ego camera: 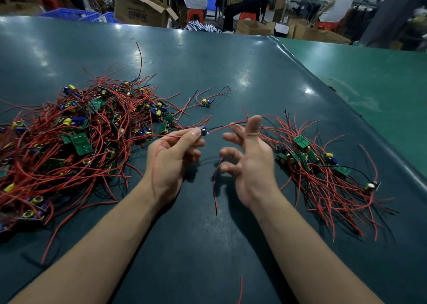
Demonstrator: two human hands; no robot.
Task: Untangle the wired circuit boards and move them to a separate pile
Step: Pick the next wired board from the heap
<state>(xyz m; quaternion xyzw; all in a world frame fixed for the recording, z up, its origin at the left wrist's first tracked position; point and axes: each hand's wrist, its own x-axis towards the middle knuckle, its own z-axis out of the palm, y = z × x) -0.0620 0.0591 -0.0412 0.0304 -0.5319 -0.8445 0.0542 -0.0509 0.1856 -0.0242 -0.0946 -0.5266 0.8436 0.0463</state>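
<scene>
Nearest us, both forearms reach over the dark green mat (231, 246); a loose red offcut (240, 288) lies between them by the near edge.

Left hand (172, 155): fingers curled, thumb and forefinger pinching one wired circuit board (203, 131) by its blue capacitor, held off the mat. A red lead loops back over the palm; other red and black leads run from the board toward the right.

Right hand (248, 162): spread, thumb up, fingers loosely bent, gripping nothing we can confirm. A red wire (216, 186) hangs below its fingers; we cannot tell whether it is touching them.

Left of the hands: the tangled pile (69, 139), boards knotted in red leads. Right of the hands, well apart from it: the sorted pile (323, 172), leads lying roughly parallel. Further out, one stray board (205, 102) sits alone. Beyond the table edge, seated people and cardboard boxes (141, 5).

Judgement: the held board looks free of the tangle, so the step in hand is straightening and transfer. To do it well we would keep the pinch on the capacitor, draw the leads through the right fingers so that they trail straight, then lay the board with its leads parallel to those already in the sorted pile. Risk: trailing ends snagging that pile.
</scene>
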